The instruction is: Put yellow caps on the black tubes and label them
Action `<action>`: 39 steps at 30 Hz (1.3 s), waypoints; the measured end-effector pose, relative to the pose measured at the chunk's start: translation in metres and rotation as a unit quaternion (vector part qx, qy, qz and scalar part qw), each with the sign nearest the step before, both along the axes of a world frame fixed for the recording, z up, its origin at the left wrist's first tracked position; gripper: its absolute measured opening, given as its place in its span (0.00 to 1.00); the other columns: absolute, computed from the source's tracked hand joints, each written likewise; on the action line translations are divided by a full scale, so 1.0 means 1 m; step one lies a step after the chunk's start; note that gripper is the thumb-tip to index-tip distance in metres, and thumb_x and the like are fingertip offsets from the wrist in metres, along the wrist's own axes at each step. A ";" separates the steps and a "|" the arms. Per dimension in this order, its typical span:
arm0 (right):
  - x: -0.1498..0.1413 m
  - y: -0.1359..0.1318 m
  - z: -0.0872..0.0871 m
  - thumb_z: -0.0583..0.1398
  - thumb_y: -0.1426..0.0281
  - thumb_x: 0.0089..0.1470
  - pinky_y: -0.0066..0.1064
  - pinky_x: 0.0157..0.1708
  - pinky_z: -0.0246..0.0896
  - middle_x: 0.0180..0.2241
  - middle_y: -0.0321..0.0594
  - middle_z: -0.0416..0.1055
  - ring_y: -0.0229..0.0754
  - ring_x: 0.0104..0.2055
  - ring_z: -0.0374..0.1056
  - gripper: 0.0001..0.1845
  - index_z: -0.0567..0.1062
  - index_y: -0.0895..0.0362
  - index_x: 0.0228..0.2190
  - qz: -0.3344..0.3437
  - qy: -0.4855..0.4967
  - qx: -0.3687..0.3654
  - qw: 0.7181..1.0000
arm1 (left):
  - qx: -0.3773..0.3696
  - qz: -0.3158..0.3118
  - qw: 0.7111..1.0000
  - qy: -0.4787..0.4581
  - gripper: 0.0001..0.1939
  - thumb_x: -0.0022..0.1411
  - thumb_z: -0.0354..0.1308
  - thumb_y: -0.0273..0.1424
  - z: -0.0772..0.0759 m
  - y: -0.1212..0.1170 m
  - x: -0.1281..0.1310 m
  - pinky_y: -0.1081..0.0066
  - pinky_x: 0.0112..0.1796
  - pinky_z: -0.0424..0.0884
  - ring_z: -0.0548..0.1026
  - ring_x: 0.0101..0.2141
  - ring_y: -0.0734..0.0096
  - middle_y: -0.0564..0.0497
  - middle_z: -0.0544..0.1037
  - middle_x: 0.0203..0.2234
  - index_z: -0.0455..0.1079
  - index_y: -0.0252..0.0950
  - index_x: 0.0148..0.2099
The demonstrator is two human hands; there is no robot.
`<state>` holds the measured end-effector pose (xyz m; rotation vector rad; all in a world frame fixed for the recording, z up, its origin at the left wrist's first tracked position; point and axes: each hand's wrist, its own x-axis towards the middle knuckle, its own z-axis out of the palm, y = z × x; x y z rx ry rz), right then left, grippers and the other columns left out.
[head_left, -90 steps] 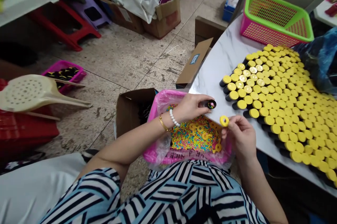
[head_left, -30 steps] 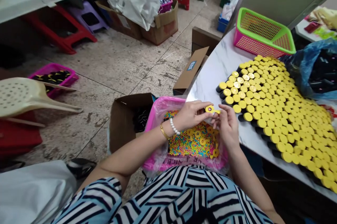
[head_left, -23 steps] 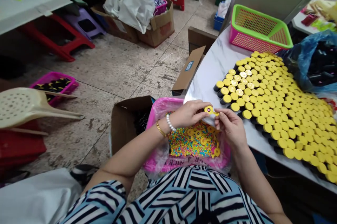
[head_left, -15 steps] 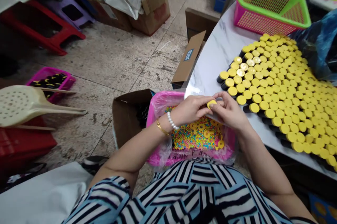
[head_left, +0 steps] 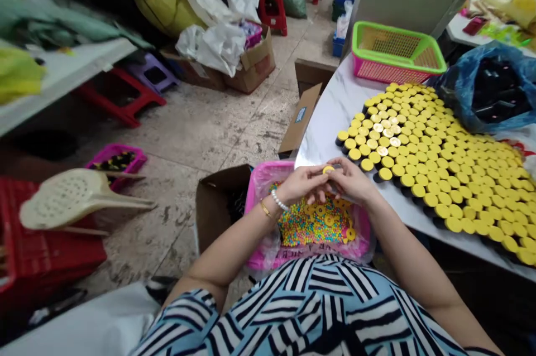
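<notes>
**Left hand (head_left: 299,184) and right hand (head_left: 350,180) pinch a small, round, flat-faced yellow cap (head_left: 328,169)**

The hands are drawn together at the near edge of a white, marble-patterned desk (head_left: 324,124), fingertips closed on the cap from both sides. The left hand's lower fingers hang loosely curled; how the right hand's lower fingers lie is hard to tell.

The desk curves away to the right, bearing a broad, tightly packed block of upright black cylinders with round yellow tops (head_left: 450,163). Below the hands sits a bright pink plastic basin (head_left: 256,186), lined with clear plastic and holding many-coloured beads and yellow rings. Behind the block are a crumpled blue translucent plastic bag (head_left: 463,96) with black pieces inside, and a pink mesh plastic basket with a lime-green rim (head_left: 385,71).

The cap is between the fingertips, above the far part of the basin. Handling it well, I judge, means supporting it steadily from the left while the right thumb and finger work evenly around the rim, so that it stays level; the basin underneath should catch anything dropped.

Its yellow face points upward, towards the camera. Being a disc, it shows no long axis of its own; whether a longer body hangs beneath is hidden by the fingers. The cylinders on the desk stand with long axes upright, yellow ends up.
</notes>
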<state>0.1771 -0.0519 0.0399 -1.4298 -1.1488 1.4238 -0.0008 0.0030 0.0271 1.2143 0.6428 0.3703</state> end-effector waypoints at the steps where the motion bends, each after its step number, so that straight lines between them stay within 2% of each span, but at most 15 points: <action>1: -0.001 -0.001 -0.001 0.63 0.53 0.58 0.23 0.15 0.64 0.19 0.25 0.66 0.31 0.16 0.60 0.24 0.66 0.56 0.48 0.004 -0.006 0.002 1.000 | -0.059 0.009 0.998 -0.006 0.26 0.66 0.60 0.49 0.000 0.001 0.002 0.79 0.17 0.64 0.77 0.20 0.72 0.43 0.82 0.30 0.72 0.29 0.51; 2: -0.001 -0.001 -0.002 0.62 0.53 0.59 0.23 0.14 0.63 0.20 0.25 0.66 0.32 0.16 0.60 0.24 0.66 0.56 0.48 0.006 -0.013 0.005 1.000 | -0.097 0.031 0.995 0.000 0.27 0.66 0.58 0.51 0.001 0.001 0.004 0.79 0.15 0.64 0.77 0.19 0.73 0.42 0.82 0.30 0.72 0.28 0.47; 4: -0.002 -0.003 -0.005 0.61 0.53 0.61 0.23 0.14 0.62 0.20 0.24 0.65 0.32 0.15 0.60 0.24 0.66 0.56 0.50 0.002 -0.025 0.022 0.999 | -0.115 0.080 0.990 0.027 0.26 0.67 0.58 0.51 0.004 0.002 0.010 0.80 0.13 0.62 0.73 0.16 0.76 0.46 0.79 0.24 0.71 0.28 0.41; 10: 0.002 -0.009 -0.007 0.59 0.57 0.63 0.23 0.18 0.62 0.20 0.22 0.63 0.32 0.17 0.60 0.29 0.62 0.52 0.61 0.002 -0.020 0.078 0.997 | -0.059 0.120 0.989 0.057 0.27 0.68 0.57 0.52 0.004 -0.003 0.025 0.81 0.13 0.59 0.69 0.12 0.79 0.52 0.74 0.16 0.68 0.30 0.33; 12: 0.003 -0.012 -0.005 0.59 0.57 0.62 0.24 0.21 0.62 0.21 0.23 0.63 0.33 0.19 0.61 0.29 0.63 0.51 0.61 0.019 -0.019 0.092 0.995 | -0.068 0.130 0.988 0.044 0.27 0.66 0.57 0.53 0.002 -0.005 0.023 0.81 0.14 0.63 0.73 0.15 0.76 0.50 0.75 0.18 0.69 0.30 0.35; 14: 0.003 -0.016 -0.005 0.63 0.59 0.59 0.24 0.24 0.60 0.22 0.25 0.63 0.33 0.22 0.61 0.27 0.69 0.51 0.58 0.015 -0.067 0.119 0.990 | -0.084 0.136 0.987 0.024 0.27 0.66 0.58 0.53 0.001 -0.009 0.018 0.78 0.17 0.70 0.77 0.19 0.73 0.48 0.78 0.23 0.71 0.30 0.39; 17: -0.001 -0.021 -0.008 0.64 0.61 0.58 0.26 0.26 0.57 0.24 0.28 0.64 0.34 0.25 0.60 0.23 0.75 0.51 0.54 -0.021 -0.168 0.163 0.972 | -0.075 0.106 0.991 -0.015 0.24 0.65 0.61 0.45 0.000 -0.017 0.007 0.74 0.24 0.78 0.82 0.30 0.67 0.46 0.80 0.31 0.71 0.30 0.52; 19: -0.002 -0.024 -0.011 0.62 0.61 0.61 0.28 0.29 0.59 0.25 0.30 0.66 0.36 0.26 0.61 0.22 0.75 0.51 0.55 -0.029 -0.195 0.181 0.964 | -0.017 0.097 0.995 -0.016 0.26 0.65 0.62 0.39 -0.003 -0.023 0.003 0.75 0.23 0.76 0.83 0.33 0.63 0.48 0.80 0.31 0.67 0.31 0.60; 21: -0.003 -0.025 -0.012 0.60 0.61 0.62 0.30 0.31 0.62 0.29 0.33 0.69 0.37 0.28 0.61 0.23 0.74 0.50 0.57 -0.034 -0.203 0.191 0.960 | 0.058 0.116 0.991 0.013 0.27 0.66 0.59 0.36 -0.007 -0.028 0.003 0.78 0.19 0.71 0.82 0.28 0.65 0.52 0.78 0.26 0.64 0.33 0.64; 24: -0.002 -0.024 -0.013 0.61 0.61 0.60 0.32 0.34 0.65 0.33 0.37 0.71 0.38 0.30 0.62 0.26 0.73 0.50 0.59 -0.056 -0.197 0.190 0.960 | 0.169 0.157 0.970 0.076 0.20 0.65 0.58 0.33 -0.013 -0.029 0.011 0.79 0.19 0.64 0.73 0.17 0.74 0.57 0.75 0.19 0.69 0.34 0.58; 27: -0.002 -0.024 -0.010 0.65 0.61 0.55 0.33 0.34 0.66 0.37 0.39 0.72 0.39 0.31 0.63 0.28 0.74 0.51 0.57 -0.071 -0.188 0.176 0.964 | 0.290 0.199 0.928 0.121 0.15 0.59 0.61 0.25 -0.017 -0.029 0.016 0.77 0.27 0.66 0.73 0.21 0.75 0.58 0.74 0.19 0.72 0.34 0.49; 32: -0.007 -0.027 -0.005 0.65 0.60 0.56 0.32 0.33 0.67 0.36 0.38 0.71 0.39 0.31 0.64 0.26 0.75 0.51 0.55 -0.043 -0.210 0.154 0.965 | 0.404 0.179 0.880 0.172 0.21 0.58 0.58 0.23 -0.012 -0.033 0.010 0.70 0.36 0.70 0.76 0.31 0.66 0.51 0.78 0.28 0.71 0.34 0.55; 34: -0.010 -0.027 -0.002 0.65 0.59 0.56 0.34 0.35 0.68 0.35 0.38 0.71 0.40 0.31 0.64 0.27 0.74 0.52 0.56 -0.042 -0.251 0.172 0.952 | 0.439 0.164 0.862 0.194 0.19 0.60 0.57 0.24 -0.008 -0.033 0.007 0.67 0.39 0.72 0.77 0.36 0.63 0.46 0.79 0.35 0.72 0.35 0.54; 36: -0.013 -0.027 0.003 0.66 0.59 0.56 0.38 0.39 0.70 0.36 0.41 0.71 0.42 0.33 0.67 0.26 0.76 0.52 0.55 -0.051 -0.327 0.207 0.921 | 0.472 0.164 0.838 0.219 0.15 0.61 0.55 0.24 -0.004 -0.031 0.006 0.65 0.42 0.73 0.76 0.41 0.60 0.43 0.78 0.40 0.75 0.35 0.49; 39: -0.015 -0.030 0.011 0.62 0.61 0.60 0.45 0.46 0.71 0.45 0.49 0.72 0.50 0.42 0.72 0.20 0.78 0.51 0.53 -0.061 -0.410 0.241 0.878 | 0.506 0.185 0.817 0.205 0.16 0.58 0.56 0.23 -0.001 -0.030 0.008 0.58 0.50 0.73 0.74 0.48 0.55 0.41 0.78 0.46 0.77 0.35 0.48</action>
